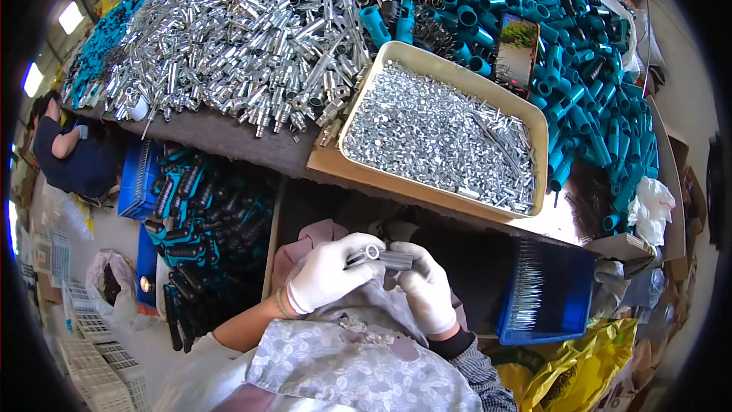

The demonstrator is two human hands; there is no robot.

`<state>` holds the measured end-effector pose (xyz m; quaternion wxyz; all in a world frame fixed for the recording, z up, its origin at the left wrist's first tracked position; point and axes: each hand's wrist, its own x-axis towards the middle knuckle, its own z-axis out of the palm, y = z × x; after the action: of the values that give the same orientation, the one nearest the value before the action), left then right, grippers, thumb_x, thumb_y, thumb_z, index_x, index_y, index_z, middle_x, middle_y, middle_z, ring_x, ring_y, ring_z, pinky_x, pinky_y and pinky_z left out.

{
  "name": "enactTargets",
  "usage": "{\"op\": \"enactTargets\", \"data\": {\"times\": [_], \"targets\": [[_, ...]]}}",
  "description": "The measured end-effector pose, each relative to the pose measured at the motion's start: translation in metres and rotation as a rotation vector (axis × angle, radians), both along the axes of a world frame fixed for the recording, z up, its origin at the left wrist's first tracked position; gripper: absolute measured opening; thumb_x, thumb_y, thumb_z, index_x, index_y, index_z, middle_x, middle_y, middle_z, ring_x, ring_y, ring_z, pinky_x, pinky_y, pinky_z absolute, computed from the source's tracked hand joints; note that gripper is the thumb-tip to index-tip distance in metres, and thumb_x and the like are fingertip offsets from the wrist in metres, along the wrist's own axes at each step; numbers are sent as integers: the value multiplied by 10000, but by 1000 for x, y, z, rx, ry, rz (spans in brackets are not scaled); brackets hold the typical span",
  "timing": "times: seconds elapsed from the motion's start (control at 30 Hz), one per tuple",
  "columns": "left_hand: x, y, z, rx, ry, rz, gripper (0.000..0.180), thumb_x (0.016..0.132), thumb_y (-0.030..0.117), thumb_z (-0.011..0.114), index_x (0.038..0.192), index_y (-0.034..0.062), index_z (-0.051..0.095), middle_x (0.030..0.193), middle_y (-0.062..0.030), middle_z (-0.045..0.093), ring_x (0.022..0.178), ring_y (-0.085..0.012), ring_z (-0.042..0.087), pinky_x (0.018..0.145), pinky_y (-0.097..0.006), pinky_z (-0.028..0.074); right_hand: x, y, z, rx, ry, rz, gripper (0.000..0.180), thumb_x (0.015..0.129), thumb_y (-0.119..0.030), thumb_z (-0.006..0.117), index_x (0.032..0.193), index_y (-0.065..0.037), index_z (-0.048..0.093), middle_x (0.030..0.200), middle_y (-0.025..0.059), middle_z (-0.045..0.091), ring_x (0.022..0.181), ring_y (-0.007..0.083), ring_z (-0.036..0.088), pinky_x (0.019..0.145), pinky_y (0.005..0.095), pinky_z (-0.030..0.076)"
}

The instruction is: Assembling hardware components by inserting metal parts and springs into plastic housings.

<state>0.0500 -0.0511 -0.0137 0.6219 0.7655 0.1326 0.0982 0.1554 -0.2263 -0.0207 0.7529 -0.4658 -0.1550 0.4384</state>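
Observation:
In white gloves, both my hands meet above my lap, in front of the bench edge. My left hand (pixel 332 273) pinches a small shiny metal part with a round, hollow end (pixel 371 252). Closed around a short grey metal cylinder (pixel 396 261) is my right hand (pixel 428 291), its fingers partly hidden behind it. The two pieces touch or lie very close; I cannot tell whether they are joined. Just beyond my hands, a cream tray (pixel 442 200) full of tiny silver metal pieces rests on the bench.
A heap of shiny metal parts (pixel 252 38) covers the bench's left; teal plastic tubes (pixel 564 99) pile up right, with a phone (pixel 517 53) among them. Below are black-and-teal handles (pixel 202 206) and a blue bin (pixel 560 290) holding thin metal rods. Another person (pixel 72 152) bends at far left.

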Motion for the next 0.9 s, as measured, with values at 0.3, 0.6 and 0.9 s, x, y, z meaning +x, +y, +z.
{"op": "enactTargets", "data": {"times": [0.3, 0.6, 0.9], "targets": [[13, 13, 31, 762, -84, -194, 270, 869, 190, 685, 1133, 141, 662, 977, -77, 603, 848, -271, 651, 713, -401, 533, 14, -11, 0, -543, -829, -84, 284, 807, -83, 729, 1068, -21, 636, 989, 129, 672, 926, 278, 658, 817, 346, 523], [33, -9, 80, 1109, -256, -463, 183, 840, 161, 612, 1003, 79, 616, 935, -57, 575, 888, -226, 624, 746, -331, 553, 11, -4, -2, -154, -382, 134, 297, 898, -198, 735, 1105, 0, 657, 934, 61, 671, 848, 135, 633, 787, 289, 507], [22, -4, 55, 322, -219, -349, 453, 688, 194, 881, 1081, 67, 694, 1120, -70, 646, 1043, -288, 612, 899, -382, 504, 8, -10, -21, 70, 81, 312, 273, 940, -170, 543, 1059, 45, 663, 832, -7, 619, 703, 44, 494, 631, 193, 396]]}}
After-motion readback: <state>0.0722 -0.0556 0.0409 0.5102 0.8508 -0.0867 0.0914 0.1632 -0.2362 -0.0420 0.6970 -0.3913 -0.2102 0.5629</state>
